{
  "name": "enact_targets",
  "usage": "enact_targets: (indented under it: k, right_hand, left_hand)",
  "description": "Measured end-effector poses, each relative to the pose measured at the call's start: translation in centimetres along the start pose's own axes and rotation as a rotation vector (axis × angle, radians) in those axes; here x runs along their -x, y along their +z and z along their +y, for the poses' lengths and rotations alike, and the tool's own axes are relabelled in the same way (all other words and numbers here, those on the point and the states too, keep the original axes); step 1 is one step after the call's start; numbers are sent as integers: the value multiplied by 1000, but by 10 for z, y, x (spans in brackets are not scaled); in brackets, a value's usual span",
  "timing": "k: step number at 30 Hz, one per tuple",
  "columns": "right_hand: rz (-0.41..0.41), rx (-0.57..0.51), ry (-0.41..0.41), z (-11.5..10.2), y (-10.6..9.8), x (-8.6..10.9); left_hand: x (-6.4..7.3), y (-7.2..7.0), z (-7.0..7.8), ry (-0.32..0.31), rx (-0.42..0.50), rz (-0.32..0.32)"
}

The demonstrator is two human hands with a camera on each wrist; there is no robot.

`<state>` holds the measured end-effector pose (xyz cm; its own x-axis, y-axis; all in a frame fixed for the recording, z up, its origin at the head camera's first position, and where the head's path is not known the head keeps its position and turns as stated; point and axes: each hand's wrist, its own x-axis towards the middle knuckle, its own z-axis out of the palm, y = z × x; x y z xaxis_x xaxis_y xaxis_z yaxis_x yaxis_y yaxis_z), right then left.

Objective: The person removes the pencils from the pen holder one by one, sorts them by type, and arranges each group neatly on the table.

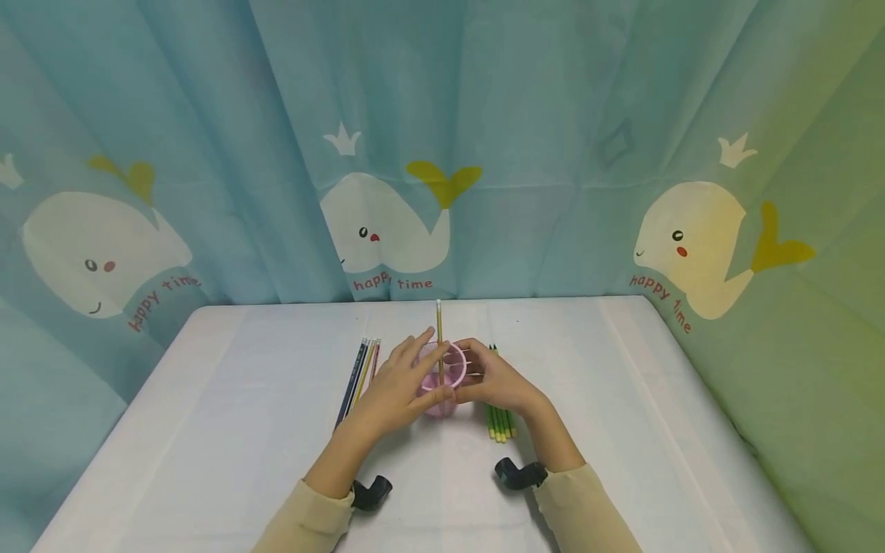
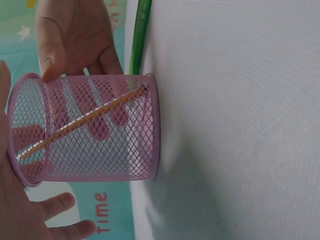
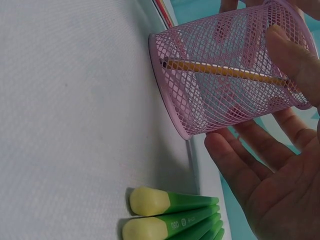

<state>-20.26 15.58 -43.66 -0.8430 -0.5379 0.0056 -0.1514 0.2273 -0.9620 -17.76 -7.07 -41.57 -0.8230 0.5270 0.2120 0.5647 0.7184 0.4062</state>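
Note:
A pink mesh pencil holder [image 1: 441, 403] stands on the table between my two hands, a single yellow pencil [image 2: 80, 120] leaning inside it. My left hand [image 1: 396, 388] grips the rim from the left with thumb and index finger, while its other fingers [image 2: 60, 205] stretch out beside the mesh. From the opposite side my right hand [image 1: 503, 382] holds the mesh, thumb [image 3: 295, 60] on the near face and fingers behind. Green pencils [image 1: 499, 424] with pale yellow ends lie under my right hand. Left of the holder, partly covered by my left hand, lie several other pencils [image 1: 356, 376].
The table [image 1: 228, 430] wears a white cloth. Behind it and along the right side hangs a blue-green curtain [image 1: 539, 138] printed with whales. A black wrist mount [image 1: 373, 493] sits on the left wrist and another [image 1: 518, 474] on the right.

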Motion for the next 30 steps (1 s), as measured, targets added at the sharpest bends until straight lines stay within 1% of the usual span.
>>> enact_targets:
  k: [6, 8, 10, 13, 16, 23, 30]
  right_hand:
    - [-4, -15, -7, 2, 0, 0]
    - [-5, -15, -5, 2, 0, 0]
    - [-6, -11, -6, 2, 0, 0]
    - [-11, -18, -2, 2, -1, 0]
    - [-16, -24, 5, 2, -1, -1]
    - [-18, -14, 21, 1, -1, -1]
    - [-20, -30, 7, 3, -2, -1]
  left_hand:
    - [-1, 1, 1, -10, -8, 12]
    - [0, 0, 1, -4, -12, 28]
    - [0, -1, 1, 16, -14, 57]
    - [0, -4, 2, 54, 7, 106]
    - [0, -7, 4, 86, 22, 135]
    - [1, -14, 9, 100, 27, 146]
    - [1, -15, 9, 97, 36, 151]
